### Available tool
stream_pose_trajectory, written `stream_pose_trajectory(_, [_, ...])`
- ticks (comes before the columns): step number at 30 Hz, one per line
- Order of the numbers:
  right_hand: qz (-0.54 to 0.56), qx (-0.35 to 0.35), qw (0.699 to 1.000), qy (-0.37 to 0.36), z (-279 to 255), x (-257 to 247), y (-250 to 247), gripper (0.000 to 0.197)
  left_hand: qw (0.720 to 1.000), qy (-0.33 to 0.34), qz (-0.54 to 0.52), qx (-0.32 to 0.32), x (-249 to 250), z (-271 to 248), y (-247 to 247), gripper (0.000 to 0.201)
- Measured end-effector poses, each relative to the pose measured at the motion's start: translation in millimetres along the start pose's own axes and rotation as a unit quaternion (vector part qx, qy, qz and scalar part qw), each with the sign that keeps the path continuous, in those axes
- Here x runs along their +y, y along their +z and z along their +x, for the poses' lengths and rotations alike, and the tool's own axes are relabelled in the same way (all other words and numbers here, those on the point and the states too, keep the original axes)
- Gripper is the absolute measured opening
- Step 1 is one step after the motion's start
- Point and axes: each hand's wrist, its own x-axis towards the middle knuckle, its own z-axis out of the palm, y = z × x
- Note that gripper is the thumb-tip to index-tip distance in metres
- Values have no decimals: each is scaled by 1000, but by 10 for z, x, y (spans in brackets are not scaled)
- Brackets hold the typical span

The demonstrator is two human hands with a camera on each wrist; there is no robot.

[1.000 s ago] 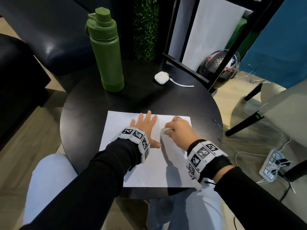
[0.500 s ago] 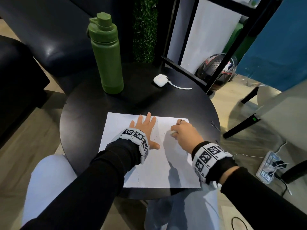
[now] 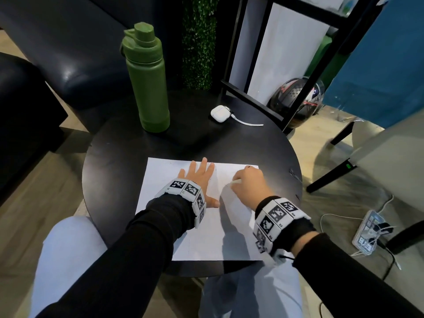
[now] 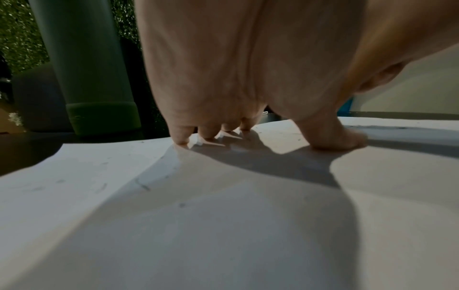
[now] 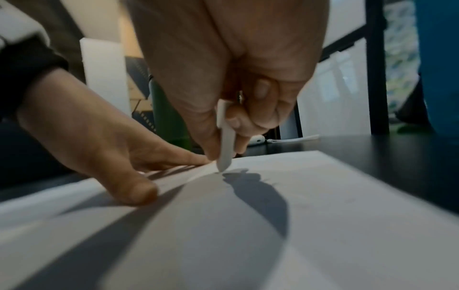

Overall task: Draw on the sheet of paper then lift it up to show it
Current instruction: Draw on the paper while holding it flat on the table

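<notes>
A white sheet of paper (image 3: 213, 235) lies flat on the round black table (image 3: 114, 161), near its front edge. My left hand (image 3: 198, 180) presses flat on the sheet's upper middle, fingers straight and spread, fingertips (image 4: 181, 137) and thumb touching the paper (image 4: 223, 225). To its right my right hand (image 3: 249, 183) grips a white pen (image 5: 226, 145) between thumb and fingers. The pen tip touches the paper (image 5: 298, 225) just beside my left hand (image 5: 104, 149). Faint marks show on the sheet.
A tall green bottle (image 3: 148, 79) stands at the table's back left. A white earbud case (image 3: 219, 113) with a cable lies at the back middle. A black frame (image 3: 296, 104) and a helmet (image 3: 296, 99) stand behind the table's right side. A power strip (image 3: 369, 230) lies on the floor.
My right hand with the pen has shifted a little to the right across the sheet, away from my left hand. The left hand stays pressed on the paper.
</notes>
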Motion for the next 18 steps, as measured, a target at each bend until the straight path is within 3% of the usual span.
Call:
stream_pose_trajectory(4, [69, -14, 997, 23, -51, -248, 179, 18, 1000, -1, -4, 22, -9, 40, 51, 97])
stream_pose_trajectory(10, [17, -7, 995, 93, -67, 27, -29, 25, 1000, 8, 6, -5, -10, 17, 4, 107])
stream_pose_trajectory(15, [39, -56, 997, 45, -35, -209, 39, 26, 1000, 6, -10, 20, 9, 31, 44, 99])
stream_pose_trajectory(18, [51, -44, 996, 61, -32, -154, 32, 23, 1000, 8, -13, 17, 5, 23, 26, 102])
